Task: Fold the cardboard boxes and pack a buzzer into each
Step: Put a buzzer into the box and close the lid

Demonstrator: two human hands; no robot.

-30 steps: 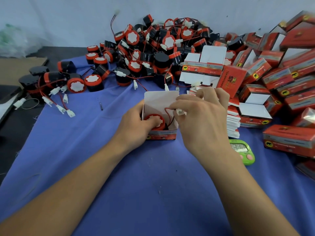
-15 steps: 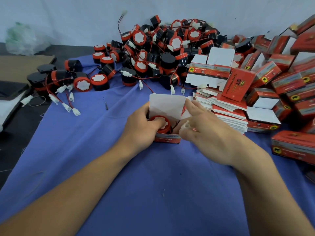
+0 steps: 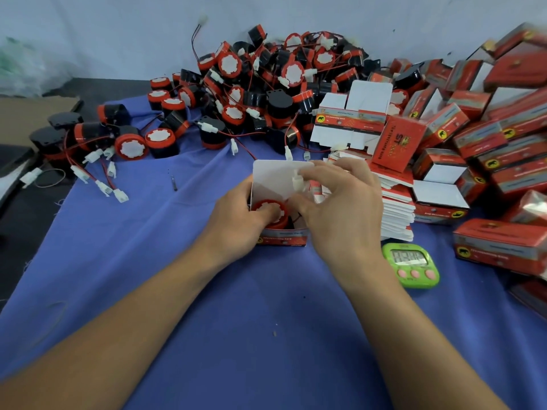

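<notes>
The fingers [image 3: 307,174] of the right hand [image 3: 340,214] are drawn narrow, pinching a small white plastic plug [image 3: 297,183] just above the box's mouth. The left hand [image 3: 236,223] curls round the box's left wall, its thumb pressing on the buzzer's face.

All of this lies on a wide blue cloth [image 3: 266,335]. Against the wall behind is a heap of loose buzzers [image 3: 260,93], and to the right a pile of closed red boxes [image 3: 488,143]. A stack of flat box blanks [image 3: 396,208] sits just beside the right hand, with a green timer [image 3: 410,264] near it.

At the centre stands the open red-and-white cardboard box [image 3: 282,239], its white lid flap upright at the back. The round red-and-black buzzer [image 3: 270,210] is already seated inside, white face up. Its lead is mostly hidden behind the right hand.

The step in hand looks to be stowing the lead and plug. It would go best with the thumb holding the buzzer down while the plug is fed into the free gap on the buzzer's right, below the rim. Then the flap can fold flat without trapping wire in the crease.
</notes>
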